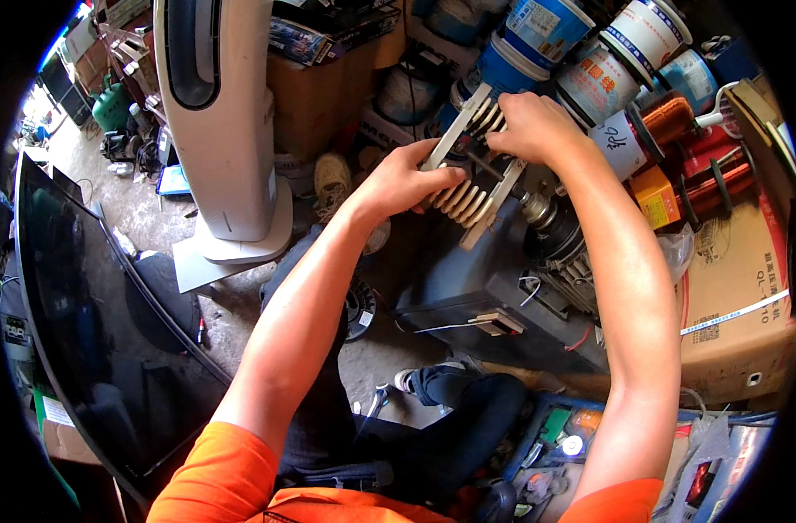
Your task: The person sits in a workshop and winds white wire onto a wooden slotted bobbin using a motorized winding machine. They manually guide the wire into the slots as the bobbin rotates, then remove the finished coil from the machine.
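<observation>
A cream-coloured coil winding former (464, 202), with two flat bars and stacks of ridged, grooved pieces between them, sits tilted over a dark grey machine (467, 275). My left hand (404, 181) grips its left side, thumb laid over the ridged pieces and fingers behind the bar. My right hand (537, 129) is closed at its upper right end, the fingertips curled on the ridged pieces there. A metal rod runs through the middle of the former toward a metal chuck (541, 212) on the machine. My right fingers partly hide the far end.
Several wire spools (596, 83) and copper coils (668, 118) crowd the upper right. A cardboard box (733, 296) stands at right, near a parts tray (555, 427). A white tower appliance (228, 148) and a large dark screen (93, 305) stand left.
</observation>
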Action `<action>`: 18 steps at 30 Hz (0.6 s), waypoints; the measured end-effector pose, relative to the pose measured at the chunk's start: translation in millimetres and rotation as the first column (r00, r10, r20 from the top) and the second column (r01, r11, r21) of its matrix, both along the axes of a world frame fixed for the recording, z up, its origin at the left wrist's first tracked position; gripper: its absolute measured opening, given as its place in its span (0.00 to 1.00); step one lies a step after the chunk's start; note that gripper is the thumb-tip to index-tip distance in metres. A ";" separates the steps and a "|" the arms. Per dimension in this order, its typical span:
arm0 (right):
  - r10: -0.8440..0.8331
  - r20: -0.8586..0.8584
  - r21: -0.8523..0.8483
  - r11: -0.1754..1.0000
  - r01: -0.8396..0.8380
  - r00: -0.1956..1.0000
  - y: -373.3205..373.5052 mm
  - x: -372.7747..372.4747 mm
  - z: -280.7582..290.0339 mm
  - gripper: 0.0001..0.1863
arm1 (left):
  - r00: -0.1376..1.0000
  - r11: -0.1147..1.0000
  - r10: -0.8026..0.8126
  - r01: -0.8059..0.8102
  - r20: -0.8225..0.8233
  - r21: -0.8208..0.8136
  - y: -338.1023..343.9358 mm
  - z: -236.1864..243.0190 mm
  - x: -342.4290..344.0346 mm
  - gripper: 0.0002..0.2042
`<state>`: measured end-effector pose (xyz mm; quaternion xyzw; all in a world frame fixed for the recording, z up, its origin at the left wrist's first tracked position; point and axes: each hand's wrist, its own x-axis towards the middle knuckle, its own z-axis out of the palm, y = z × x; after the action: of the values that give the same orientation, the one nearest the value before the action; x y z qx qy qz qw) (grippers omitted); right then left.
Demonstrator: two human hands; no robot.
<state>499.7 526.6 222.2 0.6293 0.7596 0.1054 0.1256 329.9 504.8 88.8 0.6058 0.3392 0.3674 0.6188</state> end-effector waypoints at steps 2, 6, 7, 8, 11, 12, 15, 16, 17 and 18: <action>-0.005 0.007 0.010 1.000 0.005 1.000 -2.9 -3.5 0.5 0.19 | 1.000 1.000 -0.015 0.015 -0.011 -0.001 -0.1 0.5 -1.2 0.32; -0.010 -0.002 0.002 1.000 0.010 1.000 -2.7 1.6 0.6 0.20 | 0.999 0.999 -0.035 0.035 0.014 -0.016 -0.7 3.4 -1.1 0.33; -0.007 -0.005 -0.004 1.000 0.007 1.000 -1.2 3.3 0.2 0.22 | 0.999 0.999 -0.039 0.039 0.021 -0.023 -0.9 3.7 -1.3 0.33; -0.009 -0.008 -0.009 1.000 0.009 1.000 -0.2 4.0 -0.1 0.22 | 0.999 0.999 -0.042 0.043 0.029 -0.030 -1.0 4.0 -1.7 0.33; -0.009 -0.015 -0.018 1.000 0.009 1.000 0.9 5.4 -0.2 0.21 | 0.998 0.998 -0.056 0.056 0.018 -0.025 1.8 1.2 -1.9 0.34; -0.005 -0.019 -0.017 1.000 0.005 1.000 0.5 5.3 0.2 0.21 | 0.998 0.998 -0.058 0.058 0.022 -0.025 2.6 0.4 -2.0 0.35; -0.018 -0.016 -0.021 1.000 0.018 1.000 1.3 4.3 -0.9 0.21 | 0.999 0.999 -0.042 0.042 0.019 -0.022 3.6 -2.6 -1.6 0.36; -0.026 -0.012 -0.024 0.999 0.026 1.000 1.4 3.8 -1.4 0.21 | 1.000 1.000 -0.022 0.023 0.006 -0.018 3.7 -4.3 -0.9 0.37; -0.022 -0.011 -0.022 1.000 0.022 1.000 0.9 3.6 -1.3 0.21 | 1.000 1.000 -0.003 0.003 -0.005 -0.013 3.4 -4.3 -0.3 0.37; -0.018 -0.010 -0.021 1.000 0.018 1.000 0.1 3.2 -0.9 0.21 | 1.000 1.000 -0.019 0.019 -0.001 -0.023 3.5 -3.9 -0.5 0.38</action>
<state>502.9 526.7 221.3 0.6353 0.7556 0.0933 0.1293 329.4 508.3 84.9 0.6023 0.3380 0.3571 0.6289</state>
